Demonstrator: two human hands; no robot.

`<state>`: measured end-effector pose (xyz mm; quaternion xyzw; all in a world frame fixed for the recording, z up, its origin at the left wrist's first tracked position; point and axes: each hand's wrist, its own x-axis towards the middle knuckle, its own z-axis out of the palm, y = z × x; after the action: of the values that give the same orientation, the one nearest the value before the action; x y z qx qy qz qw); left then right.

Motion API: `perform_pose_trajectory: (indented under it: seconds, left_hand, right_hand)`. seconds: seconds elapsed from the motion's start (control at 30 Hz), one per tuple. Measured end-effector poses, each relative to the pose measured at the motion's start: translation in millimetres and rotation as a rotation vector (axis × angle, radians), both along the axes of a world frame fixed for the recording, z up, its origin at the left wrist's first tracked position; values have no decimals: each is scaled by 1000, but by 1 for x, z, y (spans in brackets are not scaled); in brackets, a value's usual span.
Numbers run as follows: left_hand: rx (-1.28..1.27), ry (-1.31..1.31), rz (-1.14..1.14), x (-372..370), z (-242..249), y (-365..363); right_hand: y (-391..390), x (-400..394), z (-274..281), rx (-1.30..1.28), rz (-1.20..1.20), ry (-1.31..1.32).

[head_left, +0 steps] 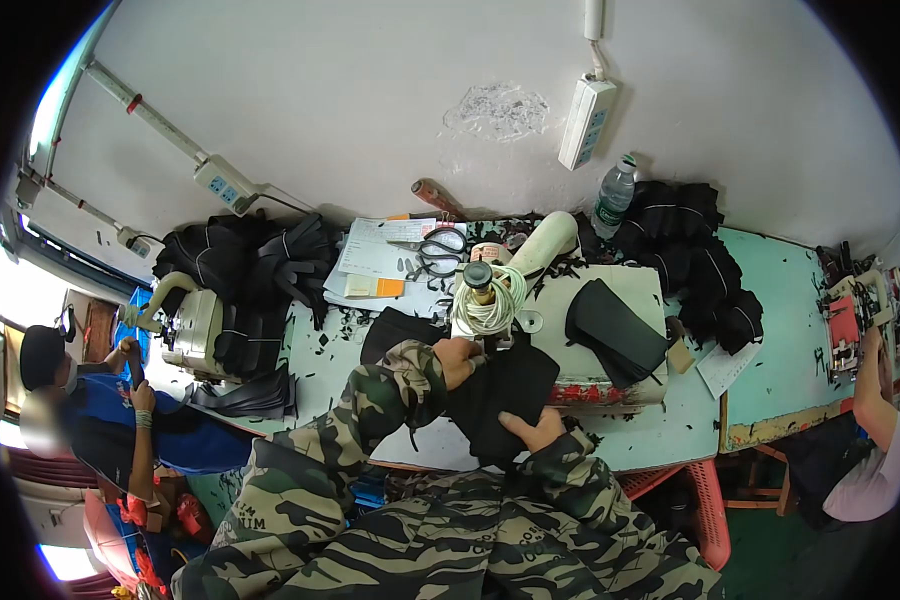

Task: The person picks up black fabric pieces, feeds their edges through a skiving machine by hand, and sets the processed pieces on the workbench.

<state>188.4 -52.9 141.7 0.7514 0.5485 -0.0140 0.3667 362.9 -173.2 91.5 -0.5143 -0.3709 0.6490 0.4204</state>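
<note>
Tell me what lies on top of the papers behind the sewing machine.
Scissors and an orange slip lie on the papers. Whatever the sheets cover is hidden.

On the pale green table [660, 440] in front of you, a sewing machine [555, 330] stands with a cone of white cord [487, 300] near its left end. On the machine's bed lies a stack of black fabric pieces [615, 328]. Behind it you have scissors [432, 250] resting on printed papers [380, 258], and a plastic water bottle [613, 197] against the wall. A power strip [586, 122] hangs above. Heaps of black garments [250, 262] sit at far left, with more (a second heap [692, 252]) at right. A person in blue [120, 425] works at another machine [192, 325] on your left.
</note>
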Motion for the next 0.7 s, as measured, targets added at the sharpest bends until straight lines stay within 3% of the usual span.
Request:
perform_pose_trajectory:
  seconds: [0.13,0.23,0.27,0.4,0.7]
  left_hand:
    - [79,-111,-66,-16,-19,-1]
    - [-581,-154,222,-19,38,-8]
    - [-597,-124,185,-17,46,-11]
    - [-147,-37,-17,-15,19,-11]
    - [-135,47,35,4,21,-2]
  right_hand:
    - [-7,-5,-1,-8,-37,24]
    - [-2,4,9,58,-69,-26]
    - [0,7,13,83,-66,-49]
    - [6,4,3,54,-62,-66]
    - [4,5,6,6,-41,-7]
